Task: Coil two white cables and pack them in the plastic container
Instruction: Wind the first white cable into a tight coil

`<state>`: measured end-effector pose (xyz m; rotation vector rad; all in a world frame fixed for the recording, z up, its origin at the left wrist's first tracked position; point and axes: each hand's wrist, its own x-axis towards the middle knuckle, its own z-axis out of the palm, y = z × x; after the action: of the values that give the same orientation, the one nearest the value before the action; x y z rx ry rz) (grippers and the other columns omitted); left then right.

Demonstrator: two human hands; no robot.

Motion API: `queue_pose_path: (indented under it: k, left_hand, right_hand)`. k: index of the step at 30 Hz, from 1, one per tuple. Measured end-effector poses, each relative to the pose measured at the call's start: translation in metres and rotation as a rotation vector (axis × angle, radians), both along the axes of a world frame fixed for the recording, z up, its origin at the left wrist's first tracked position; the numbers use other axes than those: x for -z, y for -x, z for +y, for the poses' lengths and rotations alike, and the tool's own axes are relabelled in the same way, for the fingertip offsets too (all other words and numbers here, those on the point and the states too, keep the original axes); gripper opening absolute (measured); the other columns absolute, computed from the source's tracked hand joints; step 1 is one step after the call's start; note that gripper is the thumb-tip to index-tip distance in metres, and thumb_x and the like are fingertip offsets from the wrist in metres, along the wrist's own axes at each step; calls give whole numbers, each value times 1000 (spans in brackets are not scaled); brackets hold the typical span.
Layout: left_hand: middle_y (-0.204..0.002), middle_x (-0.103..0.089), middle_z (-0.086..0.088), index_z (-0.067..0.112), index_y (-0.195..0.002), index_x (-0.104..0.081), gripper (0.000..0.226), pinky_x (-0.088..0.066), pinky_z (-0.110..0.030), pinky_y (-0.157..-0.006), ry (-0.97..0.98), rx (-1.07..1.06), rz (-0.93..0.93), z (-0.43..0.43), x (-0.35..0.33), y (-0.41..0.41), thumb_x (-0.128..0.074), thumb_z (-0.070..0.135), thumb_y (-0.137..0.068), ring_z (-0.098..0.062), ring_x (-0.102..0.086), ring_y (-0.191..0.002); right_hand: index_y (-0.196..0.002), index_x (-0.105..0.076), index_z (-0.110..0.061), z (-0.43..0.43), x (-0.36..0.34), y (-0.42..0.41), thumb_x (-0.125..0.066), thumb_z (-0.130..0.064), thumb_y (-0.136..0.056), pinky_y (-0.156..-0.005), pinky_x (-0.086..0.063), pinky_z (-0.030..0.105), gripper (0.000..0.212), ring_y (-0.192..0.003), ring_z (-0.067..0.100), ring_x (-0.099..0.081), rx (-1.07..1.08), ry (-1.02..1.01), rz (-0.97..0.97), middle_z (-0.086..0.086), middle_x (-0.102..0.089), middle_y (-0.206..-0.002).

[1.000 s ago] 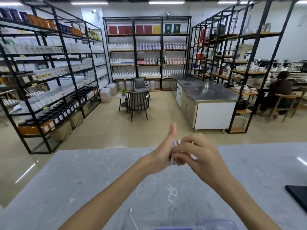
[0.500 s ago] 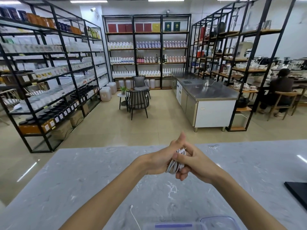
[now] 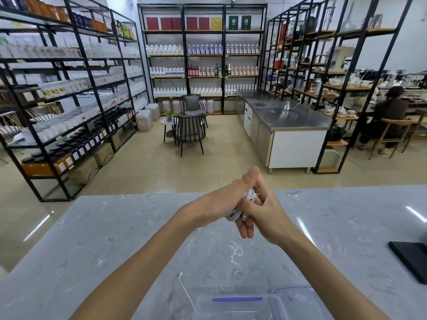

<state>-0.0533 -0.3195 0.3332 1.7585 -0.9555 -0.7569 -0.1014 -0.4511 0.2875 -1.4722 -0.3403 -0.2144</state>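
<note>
Over the middle of the grey marble counter (image 3: 115,239) both hands meet around a coiled white cable (image 3: 239,210). My left hand (image 3: 221,202) grips the bundle with its thumb raised. My right hand (image 3: 261,211) presses against the coil from the right, fingers curled over it; a connector tip pokes out at the top. Most of the coil is hidden between the palms. A second white cable (image 3: 186,289) lies loose on the counter near the front edge. The clear plastic container (image 3: 238,306) stands at the bottom of the view, its lid (image 3: 298,301) beside it on the right.
A flat black object (image 3: 411,259) lies on the counter at the far right. Beyond the counter are black metal shelves, chairs, a steel-topped cabinet and a seated person at the far right.
The two hands have dropped lower over the counter and closed tighter on the coil. The view has tilted down, showing more of the container and lid.
</note>
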Motion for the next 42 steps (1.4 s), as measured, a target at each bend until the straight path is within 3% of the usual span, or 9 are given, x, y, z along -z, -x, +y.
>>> queue_pose_path:
  k: [3, 11, 17, 22, 27, 32, 35, 38, 42]
  left_hand:
    - [-71, -63, -23, -9, -83, -57, 105, -56, -31, -63, 57, -36, 89, 6, 1, -2, -8, 83, -85, -38, -68, -67]
    - [-52, -64, -17, 6, -60, -59, 84, -55, -33, -50, 173, -333, -82, 6, 4, 9, -21, 73, -94, -39, -68, -50]
    - [-48, -60, -13, 6, -57, -58, 74, -53, -34, -47, 289, -397, -122, 11, 10, 16, -25, 57, -100, -42, -64, -46]
    - [-48, -55, -28, -10, -58, -53, 90, -47, -26, -41, 330, -382, -150, 14, 14, 13, -24, 64, -98, -41, -63, -42]
    - [-50, -58, -26, -6, -58, -58, 93, -50, -30, -41, 399, -316, -170, 20, 16, 8, -23, 71, -96, -38, -65, -43]
    - [-61, -66, -18, 2, -67, -64, 83, -55, -40, -51, 423, -294, -288, 30, 20, -3, -27, 72, -93, -31, -68, -54]
    - [-60, -64, 4, 29, -60, -63, 62, -47, -28, -53, 342, -244, -459, 41, 16, -10, -28, 66, -95, -13, -60, -56]
    - [-53, -54, 18, 43, -50, -54, 54, -37, -14, -56, 178, -253, -578, 45, 15, -12, -27, 63, -92, -2, -51, -54]
    - [-42, -41, 8, 13, -44, -44, 70, -33, -23, -45, 265, -393, -488, 42, 20, -6, -32, 64, -92, -10, -39, -42]
  right_hand:
    - [-102, -49, -20, 6, -1, -3, -69, -25, -84, -48, -45, 36, 27, -49, 33, -49, 42, -19, -8, 27, -51, -75]
    - [-93, -49, -19, 25, -6, -9, -57, -22, -82, -35, -34, 18, 14, -31, 11, -42, 109, 36, -49, -5, -48, -45]
    - [-91, -51, -17, 27, -10, -8, -55, -17, -75, -32, -37, 16, 17, -25, 14, -47, 48, 79, -66, -4, -56, -45]
    - [-91, -50, -20, 32, -11, -9, -55, -17, -76, -31, -38, 17, 16, -26, 15, -49, 23, 77, -67, -4, -59, -48]
    - [-95, -44, -24, 37, -13, -7, -56, -19, -82, -31, -39, 23, 18, -30, 17, -48, 60, 135, -134, -7, -58, -52]
    - [-95, -48, -32, 46, -15, -8, -57, -17, -83, -40, -37, 20, 22, -41, 6, -44, 141, 242, -290, -16, -50, -65]
    - [-106, -51, -36, 44, -14, -11, -61, -17, -75, -58, -39, 17, 37, -69, 7, -50, 216, 400, -373, -14, -51, -88]
    - [-110, -50, -45, 42, -8, -13, -62, -20, -75, -56, -43, 27, 45, -79, 15, -51, 207, 483, -355, -9, -51, -98]
    - [-99, -52, -31, 48, 1, -20, -59, -23, -81, -58, -37, 17, 22, -74, 11, -49, 275, 483, -365, -6, -53, -91]
